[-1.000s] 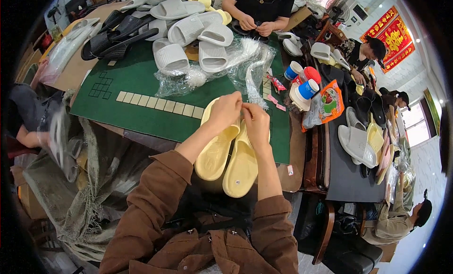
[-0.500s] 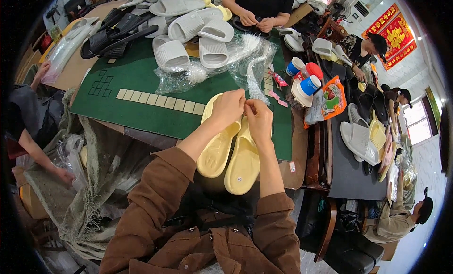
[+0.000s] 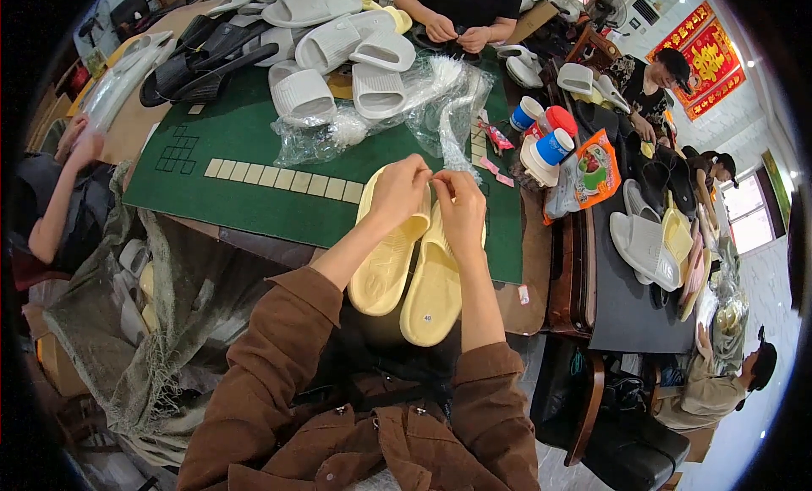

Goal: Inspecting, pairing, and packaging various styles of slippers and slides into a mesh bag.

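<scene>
A pair of pale yellow slippers lies side by side in front of me, the left slipper and the right slipper overhanging the table's near edge with heels toward me. Over their toe ends my left hand is closed in a pinch. Close beside it, my right hand pinches too, thumb against forefinger. The fingertips of both hands nearly meet. Whatever they hold is too small to make out. The hands hide part of the slippers' straps.
Beyond lie white tag strands in clear plastic, grey slippers and black slippers on the green mat. Paper cups and an orange packet stand right. An open sack holds slippers at left. Several co-workers sit around.
My fingertips have drawn slightly apart above the slippers. At the left, a co-worker's arm has lifted from the sack toward the table, and slippers now show in the sack.
</scene>
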### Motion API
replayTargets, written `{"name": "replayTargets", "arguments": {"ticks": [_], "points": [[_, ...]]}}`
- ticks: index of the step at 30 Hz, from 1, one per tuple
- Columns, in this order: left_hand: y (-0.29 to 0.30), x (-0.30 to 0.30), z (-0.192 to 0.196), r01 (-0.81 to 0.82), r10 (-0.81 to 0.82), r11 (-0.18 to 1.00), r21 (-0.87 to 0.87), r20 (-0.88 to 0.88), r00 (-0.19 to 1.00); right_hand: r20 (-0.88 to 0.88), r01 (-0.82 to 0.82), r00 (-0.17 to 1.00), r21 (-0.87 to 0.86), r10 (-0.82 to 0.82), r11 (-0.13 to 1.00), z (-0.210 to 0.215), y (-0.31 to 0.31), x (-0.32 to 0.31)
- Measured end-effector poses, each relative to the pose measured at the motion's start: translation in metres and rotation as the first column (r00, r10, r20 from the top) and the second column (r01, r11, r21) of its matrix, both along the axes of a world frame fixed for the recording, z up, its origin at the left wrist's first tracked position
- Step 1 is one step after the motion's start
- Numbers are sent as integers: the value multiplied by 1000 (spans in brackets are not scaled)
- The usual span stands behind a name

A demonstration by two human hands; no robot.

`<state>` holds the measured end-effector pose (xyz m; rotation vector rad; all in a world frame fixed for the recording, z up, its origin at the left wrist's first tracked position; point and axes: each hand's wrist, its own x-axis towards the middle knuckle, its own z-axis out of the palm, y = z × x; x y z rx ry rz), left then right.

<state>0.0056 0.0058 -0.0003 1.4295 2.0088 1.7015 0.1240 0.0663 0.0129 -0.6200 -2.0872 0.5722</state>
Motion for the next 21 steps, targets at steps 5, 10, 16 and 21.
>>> {"name": "replayTargets", "arguments": {"ticks": [5, 10, 16, 21], "points": [[-3, -10, 6, 33, -45, 999, 34, 463, 885, -31, 45, 998, -55, -46, 998, -4, 7, 5], [-4, -7, 4, 36, -33, 999, -2, 374, 927, -28, 21, 999, -98, -24, 995, -5, 4, 2], [-4, 1, 5, 107, -105, 994, -11, 134, 986, -12, -31, 999, 32, 31, 999, -8, 5, 2], [-6, -2, 8, 25, -33, 999, 41, 195, 980, -3, 80, 997, 76, -80, 994, -3, 3, 4]]}}
